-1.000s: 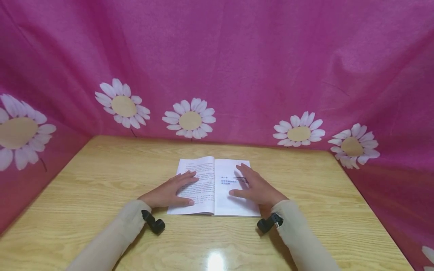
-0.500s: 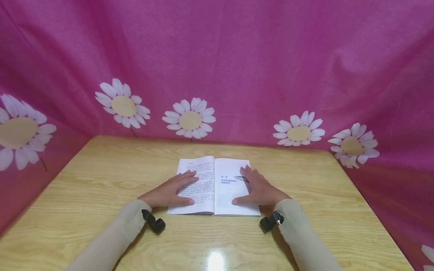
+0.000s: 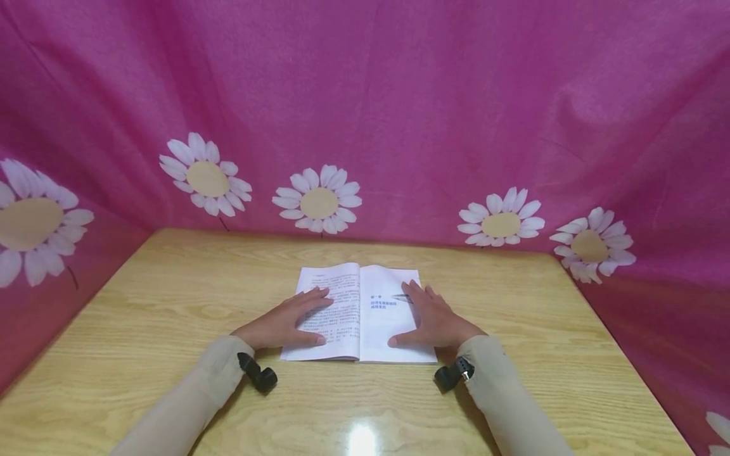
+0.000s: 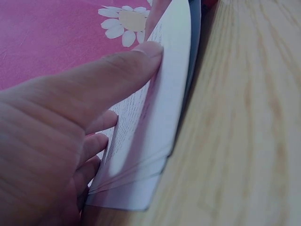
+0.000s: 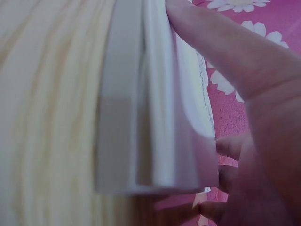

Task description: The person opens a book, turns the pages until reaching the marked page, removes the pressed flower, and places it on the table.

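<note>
so the person at the table has both hands flat-ish on a book spread to two pages; it sits right between the two sets of fingers, and partly under them; the left hand has its fingers stretched out and the thumb held wide, touching the left page, not curled round anything; the right hand pretty much mirrors it on the right page, fingers spread, thumb tip on the paper, no grip there either; just inward of the right fingertips there's a blue heading, with a small dark printed picture right by the index finger; lines of text run under and inward of the left fingers; way out beyond all the fingertips hangs a pink cloth with big white daisies
</note>
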Available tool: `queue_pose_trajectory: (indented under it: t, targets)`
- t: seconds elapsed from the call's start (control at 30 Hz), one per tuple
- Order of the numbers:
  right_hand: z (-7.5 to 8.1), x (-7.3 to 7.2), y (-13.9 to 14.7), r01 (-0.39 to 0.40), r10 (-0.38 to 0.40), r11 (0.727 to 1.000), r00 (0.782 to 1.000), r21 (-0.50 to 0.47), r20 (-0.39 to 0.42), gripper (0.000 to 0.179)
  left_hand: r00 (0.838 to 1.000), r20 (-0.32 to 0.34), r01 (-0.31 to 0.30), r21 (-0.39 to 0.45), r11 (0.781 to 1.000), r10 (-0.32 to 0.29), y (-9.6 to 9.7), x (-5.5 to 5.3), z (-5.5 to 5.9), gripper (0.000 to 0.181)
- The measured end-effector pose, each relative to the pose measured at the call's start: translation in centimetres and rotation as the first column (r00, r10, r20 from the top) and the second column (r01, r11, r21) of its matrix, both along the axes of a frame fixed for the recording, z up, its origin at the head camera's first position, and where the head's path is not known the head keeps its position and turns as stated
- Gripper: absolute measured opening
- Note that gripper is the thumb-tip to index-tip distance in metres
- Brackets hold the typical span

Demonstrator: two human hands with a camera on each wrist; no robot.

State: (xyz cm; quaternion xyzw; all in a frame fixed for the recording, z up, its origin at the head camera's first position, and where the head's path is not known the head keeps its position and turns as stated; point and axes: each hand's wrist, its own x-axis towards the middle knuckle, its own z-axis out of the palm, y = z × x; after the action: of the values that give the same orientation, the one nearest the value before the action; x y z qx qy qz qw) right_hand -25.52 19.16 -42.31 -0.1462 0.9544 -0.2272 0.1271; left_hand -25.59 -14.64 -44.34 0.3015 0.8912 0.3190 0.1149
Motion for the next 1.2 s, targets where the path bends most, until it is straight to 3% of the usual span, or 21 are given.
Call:
queue_pose_trajectory:
  t: [0.33,0.63,0.8,1.07,1.2]
  targets:
    - [0.4,0.0,-0.4,0.020,-0.020,1.000,1.000,0.015,0.000,0.122,1.000,-0.007,0.013,0.014,1.000,-0.013,0.1,0.0,0.1,0.081]
    - [1.1,0.5,-1.2,0.010,-0.010,1.000,1.000,-0.016,-0.013,0.097,1.000,-0.014,0.026,0.045,0.999,-0.025,-0.1,0.0,0.0,0.070]
    - [1.5,0.8,-1.6,0.013,-0.011,0.994,1.000,-0.109,0.020,0.085,1.000,0.011,0.013,0.055,0.998,-0.014,-0.1,0.2,0.2,0.069]
    - [1.8,1.2,-2.0,0.150,-0.082,0.918,0.977,-0.368,0.195,0.073,1.000,0.015,0.014,0.058,0.998,-0.015,-0.1,0.1,0.1,0.067]
    - [1.9,1.3,-2.2,0.244,-0.114,0.847,0.951,-0.473,0.286,0.066,1.000,0.022,0.008,0.049,0.999,-0.010,-0.1,0.0,0.0,0.067]
